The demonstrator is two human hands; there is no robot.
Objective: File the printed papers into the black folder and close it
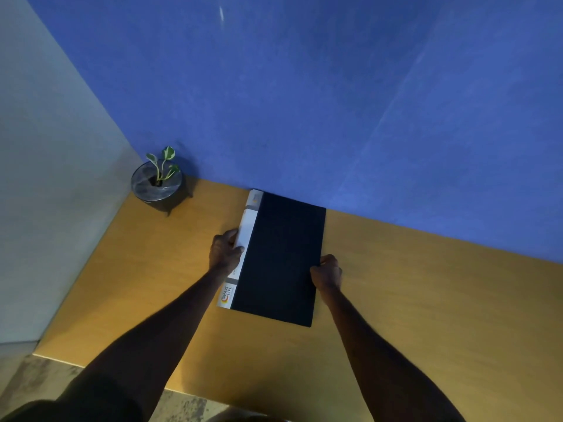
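The black folder [280,257] lies closed and flat on the wooden desk [411,284], its far end close to the blue wall. A white spine label with a logo runs down its left side. My left hand [226,249] grips the spine edge, thumb on the white label. My right hand [327,272] holds the folder's right edge, fingers curled around it. No printed papers show anywhere; any inside the folder are hidden by the cover.
A small potted plant [158,181] in a dark pot stands in the desk's far left corner. A blue wall [335,102] backs the desk and a grey wall [45,178] borders it on the left. The desk's near edge [61,360] drops to a stone floor.
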